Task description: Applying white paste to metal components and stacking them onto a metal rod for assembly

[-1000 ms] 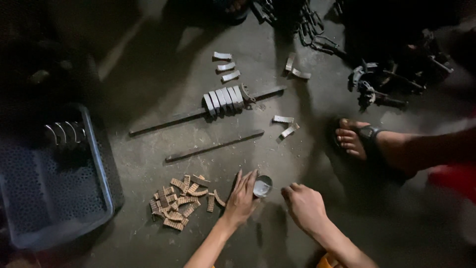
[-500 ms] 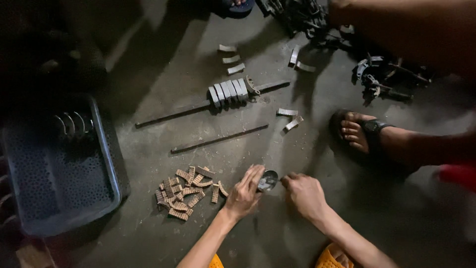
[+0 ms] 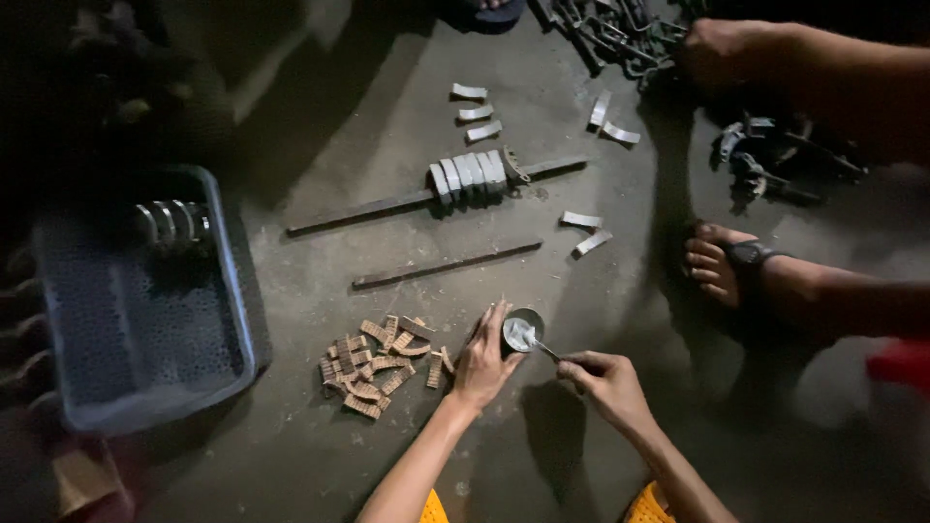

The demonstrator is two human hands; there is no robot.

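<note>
On the floor (image 3: pixel 320 126), a small tin (image 3: pixel 522 331) sits between the left hand (image 3: pixel 481 366) and right hand (image 3: pixel 603 385). A pile of short pieces (image 3: pixel 380 366) lies left of the tin, a tray (image 3: pixel 136 310) further left. 2 rods (image 3: pixel 387 205) lie behind, the farther threaded through curved blocks (image 3: pixel 469 176).

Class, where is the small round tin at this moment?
In the head view the small round tin sits on the floor low of centre, steadied by the left hand, just right of the pile of brown pieces.

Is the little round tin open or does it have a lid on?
Open. The small round tin shows pale stuff inside, with no lid over it. The left hand steadies it; the right hand dips a thin tool in.
</note>
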